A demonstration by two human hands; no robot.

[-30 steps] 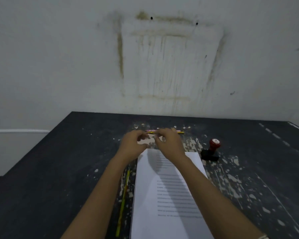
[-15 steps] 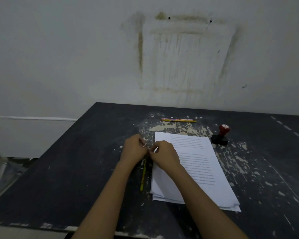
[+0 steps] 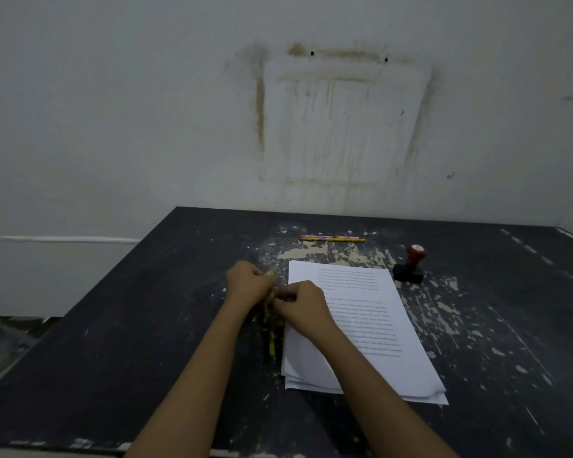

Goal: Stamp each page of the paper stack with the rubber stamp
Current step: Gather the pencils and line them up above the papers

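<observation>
The left hand (image 3: 248, 283) and the right hand (image 3: 304, 305) are meeting with curled fingers just beside the left edge of the paper stack (image 3: 371, 328), over a yellow pencil (image 3: 271, 346); whether they are pinching anything is not showing. The rubber stamp (image 3: 411, 266) is standing on the dark table (image 3: 139, 325) by the stack's far right corner, well apart from both hands.

Paper stack (image 3: 377, 325): white sheets lying flat on the dark tabletop (image 3: 146, 325), right of centre. The top sheet faces up and carries lines of printed text. The stack is skewed, its near end angled to the right, and lower sheets fan out at the near edge.

Rubber stamp (image 3: 410, 267): round red knob handle on a black rectangular base. It stands upright, just beside the stack's far right corner.
</observation>
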